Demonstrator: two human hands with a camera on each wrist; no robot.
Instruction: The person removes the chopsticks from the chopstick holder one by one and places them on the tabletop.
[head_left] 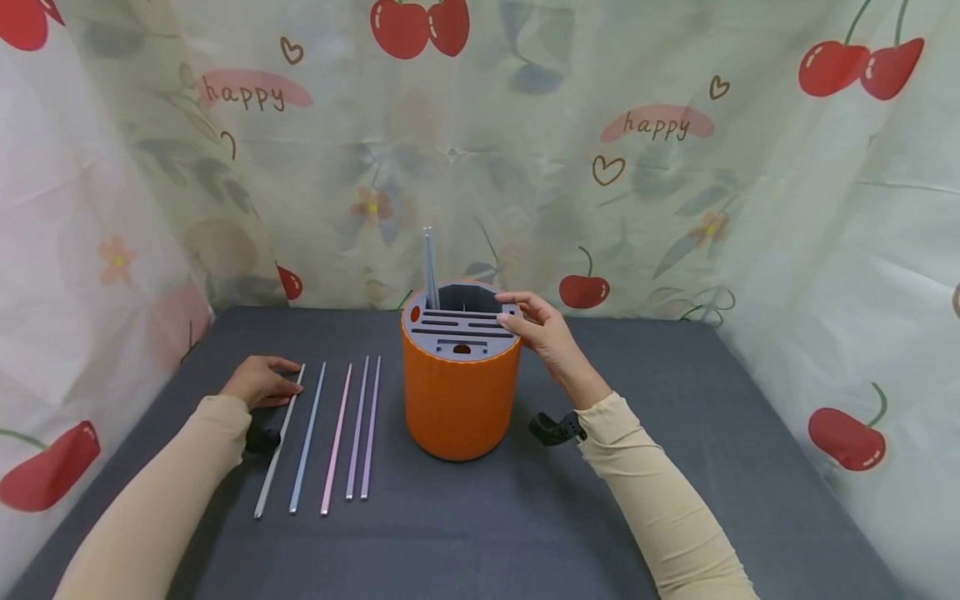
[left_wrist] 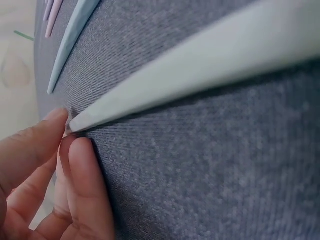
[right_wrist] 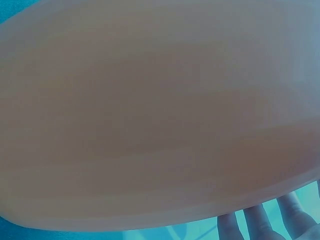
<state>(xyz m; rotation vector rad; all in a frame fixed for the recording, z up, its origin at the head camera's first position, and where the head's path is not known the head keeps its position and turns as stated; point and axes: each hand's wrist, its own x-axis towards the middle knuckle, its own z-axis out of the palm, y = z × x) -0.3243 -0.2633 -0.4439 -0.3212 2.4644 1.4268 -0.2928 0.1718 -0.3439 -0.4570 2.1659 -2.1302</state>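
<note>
My left hand (head_left: 262, 382) is at the far end of a whitish chopstick (head_left: 279, 454), the leftmost of a row lying on the table. In the left wrist view, thumb and fingertips (left_wrist: 82, 155) pinch its thin tip. To its right lie a blue chopstick (head_left: 307, 437), a pink chopstick (head_left: 337, 442) and two purple ones (head_left: 358, 429). An orange cylindrical holder (head_left: 461, 408) with a grey slotted top stands right of the row. My right hand (head_left: 543, 337) grips its right rim, thumb on top. Light blue chopsticks (head_left: 431, 267) stand upright in its back left part.
A dark grey cloth (head_left: 480, 533) covers the table. Printed curtains (head_left: 480, 167) with cherries hang behind and along both sides. Black wrist straps (head_left: 557, 428) hang under both wrists. The holder's orange wall (right_wrist: 150, 125) fills most of the right wrist view.
</note>
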